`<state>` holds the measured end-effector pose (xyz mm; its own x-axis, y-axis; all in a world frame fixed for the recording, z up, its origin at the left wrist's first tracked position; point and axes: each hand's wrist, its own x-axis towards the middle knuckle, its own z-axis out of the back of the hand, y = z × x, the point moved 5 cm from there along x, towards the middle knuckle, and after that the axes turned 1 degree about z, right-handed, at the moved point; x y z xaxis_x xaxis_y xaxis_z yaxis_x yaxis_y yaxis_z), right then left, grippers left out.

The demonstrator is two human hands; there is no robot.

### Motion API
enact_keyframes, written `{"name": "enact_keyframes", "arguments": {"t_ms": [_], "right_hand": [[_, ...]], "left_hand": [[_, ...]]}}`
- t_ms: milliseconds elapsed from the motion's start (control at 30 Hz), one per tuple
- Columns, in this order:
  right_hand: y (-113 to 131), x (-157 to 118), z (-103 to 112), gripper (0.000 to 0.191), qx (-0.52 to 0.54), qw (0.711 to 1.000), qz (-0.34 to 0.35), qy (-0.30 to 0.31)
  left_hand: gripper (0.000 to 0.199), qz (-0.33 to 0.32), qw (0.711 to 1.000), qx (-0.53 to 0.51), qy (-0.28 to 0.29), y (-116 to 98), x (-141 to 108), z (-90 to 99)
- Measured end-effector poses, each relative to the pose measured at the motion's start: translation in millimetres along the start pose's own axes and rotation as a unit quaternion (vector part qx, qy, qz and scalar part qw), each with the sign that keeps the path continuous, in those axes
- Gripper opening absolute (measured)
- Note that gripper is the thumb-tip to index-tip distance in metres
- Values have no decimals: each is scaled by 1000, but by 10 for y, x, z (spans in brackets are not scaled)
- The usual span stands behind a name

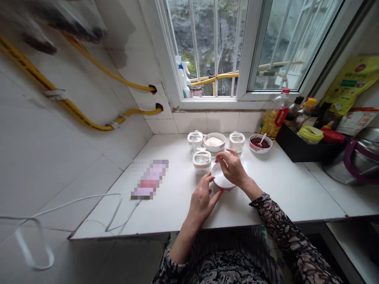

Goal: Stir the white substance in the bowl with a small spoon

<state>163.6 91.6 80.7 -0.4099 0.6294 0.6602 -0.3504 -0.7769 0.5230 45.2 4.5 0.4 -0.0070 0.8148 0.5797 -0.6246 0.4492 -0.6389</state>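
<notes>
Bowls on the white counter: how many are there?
3: a back bowl holding something white; a right bowl holding small dark red things and a white spoon; and a front bowl, with the left hand against it. Others could be hidden.

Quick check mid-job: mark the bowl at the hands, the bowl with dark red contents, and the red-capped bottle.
Bowl at the hands (227,188): head view, on its near outer wall.
Bowl with dark red contents (260,150): head view, on its front wall.
Red-capped bottle (269,124): head view, on its yellow body.
</notes>
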Motion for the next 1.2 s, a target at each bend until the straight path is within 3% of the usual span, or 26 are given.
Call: {"name": "enact_keyframes", "arguments": {"t_ms": [100, 200, 367, 533, 633, 833, 933, 1200], "right_hand": [[-70, -35, 188, 11, 3, 996, -49, -71], [-188, -76, 306, 10, 5, 989, -120, -89], [-313, -113, 232, 7, 90, 968, -226, -56], [-267, -134, 40, 8, 165, 948, -272, -3], [-264, -139, 11, 8, 148, 949, -276, 30], [-327, -104, 191, 13, 39, 974, -222, -9], [-318, -100, 180, 13, 2, 980, -199, 1], [-232, -117, 42, 14, 75, 977, -197, 40]], "left_hand": [[40, 6, 1000, -9, 6, 8, -3, -4], [38, 10, 1000, -8, 6, 12, -6, -8], [38, 10, 1000, -5, -2, 12, -9, -7], [38, 11, 1000, -7, 4, 23, -11, -11], [37, 15, 1000, -7, 2, 29, -14, -10], [37, 16, 1000, -4, 2, 30, -19, -17], [37, 15, 1000, 0, 0, 30, -20, -17], [39, 2, 1000, 3, 2, 12, -12, -9]]}}
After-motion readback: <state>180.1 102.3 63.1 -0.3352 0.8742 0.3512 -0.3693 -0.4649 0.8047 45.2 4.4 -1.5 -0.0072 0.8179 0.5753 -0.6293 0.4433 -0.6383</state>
